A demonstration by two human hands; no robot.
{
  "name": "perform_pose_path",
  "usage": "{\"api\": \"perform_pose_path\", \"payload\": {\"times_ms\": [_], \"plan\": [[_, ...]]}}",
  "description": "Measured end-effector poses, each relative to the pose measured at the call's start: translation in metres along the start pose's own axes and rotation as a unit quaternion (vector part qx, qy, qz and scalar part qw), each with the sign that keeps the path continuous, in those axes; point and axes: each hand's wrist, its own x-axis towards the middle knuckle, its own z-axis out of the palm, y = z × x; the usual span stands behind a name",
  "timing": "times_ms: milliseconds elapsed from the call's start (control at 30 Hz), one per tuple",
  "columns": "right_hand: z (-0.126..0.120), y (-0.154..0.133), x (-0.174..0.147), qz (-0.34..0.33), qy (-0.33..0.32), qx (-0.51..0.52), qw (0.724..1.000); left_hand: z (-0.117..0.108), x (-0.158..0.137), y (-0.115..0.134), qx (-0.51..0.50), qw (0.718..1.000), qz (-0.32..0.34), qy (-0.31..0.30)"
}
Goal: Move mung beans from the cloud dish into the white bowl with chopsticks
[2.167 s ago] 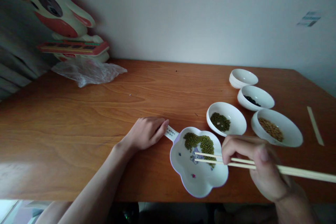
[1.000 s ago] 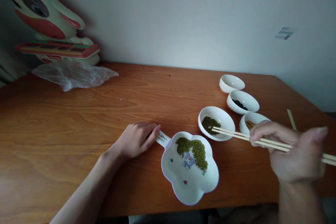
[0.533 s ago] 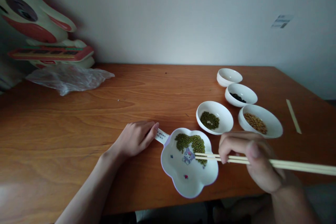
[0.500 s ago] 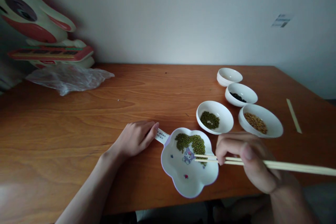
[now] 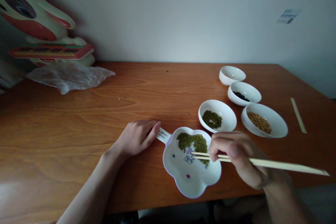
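My left hand point(image 5: 139, 137) is closed on the handle of a white flower-shaped dish point(image 5: 181, 178) with a purple rim, which rests near the table's front edge. Green beans point(image 5: 193, 141) lie along the dish's far and right side, beside a printed cartoon figure. My right hand point(image 5: 236, 157) grips a pair of wooden chopsticks point(image 5: 286, 165); their tips reach into the dish over the print, close to the beans. I cannot make out any bean between the tips. Just beyond the right hand stands a white bowl point(image 5: 228, 120) with more green beans point(image 5: 211, 119).
A bowl of tan beans point(image 5: 279, 126), a bowl with black beans point(image 5: 254, 92) and another white bowl point(image 5: 232, 71) stand at the right. A paper strip point(image 5: 298, 115) lies beyond them. At the far left, a toy keyboard figure point(image 5: 52, 50) stands behind a clear plastic bag point(image 5: 76, 78).
My right hand has moved slightly left with the chopsticks, whose tips shift a little left over the print. The left hand keeps its hold, and the camera view has shifted slightly.
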Motion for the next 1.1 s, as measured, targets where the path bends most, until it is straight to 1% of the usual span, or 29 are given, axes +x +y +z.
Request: {"api": "perform_pose_path", "payload": {"times_ms": [133,433,733,967,1100], "plan": [[0.0015,0.0008,-0.0006,-0.007,0.001,-0.003,1.000,0.0003,0.0001,-0.0001,0.000,1.000,0.003,0.000],[-0.0012,-0.0008,-0.0012,0.007,0.003,-0.010,1.000,-0.0002,0.0012,-0.0002,0.002,1.000,0.006,0.002],[-0.0032,0.0003,-0.0029,0.016,0.019,-0.018,1.000,0.0000,-0.0002,0.0001,0.003,1.000,-0.001,0.003],[-0.0009,0.0013,-0.0045,0.013,0.018,-0.006,1.000,0.0007,0.0012,0.0000,0.000,1.000,0.006,0.005],[0.0000,0.0011,-0.0047,0.004,0.031,-0.014,0.999,0.0005,0.0009,0.0000,0.004,1.000,0.005,0.007]]}}
